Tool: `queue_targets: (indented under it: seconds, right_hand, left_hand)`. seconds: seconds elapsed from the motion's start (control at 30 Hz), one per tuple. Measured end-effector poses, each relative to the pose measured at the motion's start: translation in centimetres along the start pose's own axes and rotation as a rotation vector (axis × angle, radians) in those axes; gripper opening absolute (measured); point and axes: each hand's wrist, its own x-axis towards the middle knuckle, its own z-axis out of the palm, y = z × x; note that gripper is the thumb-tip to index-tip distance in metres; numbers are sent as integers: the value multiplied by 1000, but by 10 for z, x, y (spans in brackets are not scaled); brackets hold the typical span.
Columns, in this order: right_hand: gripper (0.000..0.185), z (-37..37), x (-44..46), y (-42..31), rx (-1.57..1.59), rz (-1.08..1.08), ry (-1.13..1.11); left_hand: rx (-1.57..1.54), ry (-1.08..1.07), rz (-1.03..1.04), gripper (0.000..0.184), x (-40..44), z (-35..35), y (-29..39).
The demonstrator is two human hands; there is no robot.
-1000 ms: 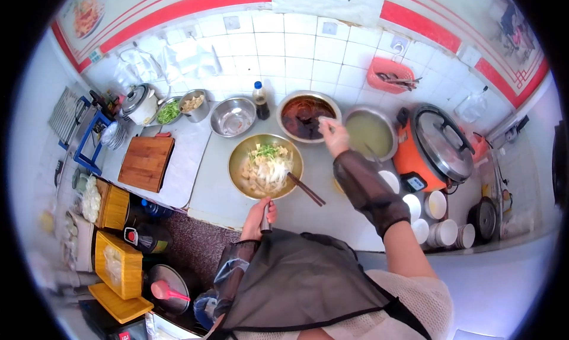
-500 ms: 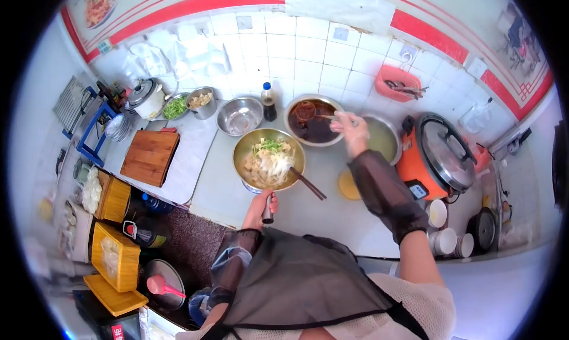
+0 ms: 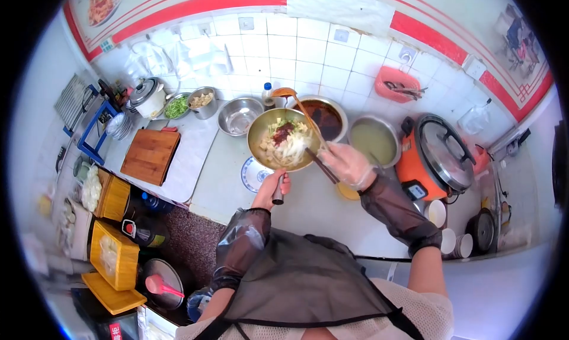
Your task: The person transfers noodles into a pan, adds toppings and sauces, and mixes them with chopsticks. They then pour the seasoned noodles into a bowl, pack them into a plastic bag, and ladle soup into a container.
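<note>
**Room Surfaces and Lighting**

White square wall tiles (image 3: 281,49) line the 12 o'clock side. Above them, a pale upper panel (image 3: 338,11) carries a red border (image 3: 195,3), with a printed food picture (image 3: 104,5) at 10 o'clock. A light-grey worktop (image 3: 308,215) crosses the centre. Speckled reddish-brown flooring (image 3: 192,242) shows between 7 and 8 o'clock. Lighting: bright, cool-toned.
</note>
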Motion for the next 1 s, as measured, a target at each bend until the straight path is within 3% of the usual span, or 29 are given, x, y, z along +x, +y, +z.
queue_targets:
  seconds: [0.13,0.2,0.23,0.3,0.4,0.47,0.53,0.57,0.63,0.8,1.0]
  right_hand:
    - [28,-2,-4,-8,-33,21,21]
    - [22,16,-10,-10,391,455,277]
    - [22,25,-13,-5,392,455,276]
    - [30,43,-16,13,1226,1118,728]
    - [38,60,-18,37,1149,1117,760]
    - [28,75,-14,49,965,1120,686]
    - [20,92,-18,59,200,675,307]
    - [20,104,-22,64,200,676,309]
    - [16,129,-29,74,-50,540,-96]
    - [17,154,-43,68,5,518,-259]
    - [16,146,-57,47,264,603,30]
  left_hand:
    - [-11,8,3,18,-5,-2,-3]
    - [-10,3,6,18,-6,-3,-3]
    - [-9,-3,9,18,-6,-4,-3]
    - [-22,16,12,19,-9,-5,-3]
    - [-45,30,11,19,-15,-12,-5]
    - [-56,24,3,19,-21,-23,-9]
    - [-85,49,13,19,-27,-32,-13]
    - [-83,84,24,19,-34,-29,-13]
    - [-99,85,20,20,-41,-32,-15]
    - [-115,111,51,21,-52,-40,-18]
    - [-121,113,49,20,-51,-43,-19]
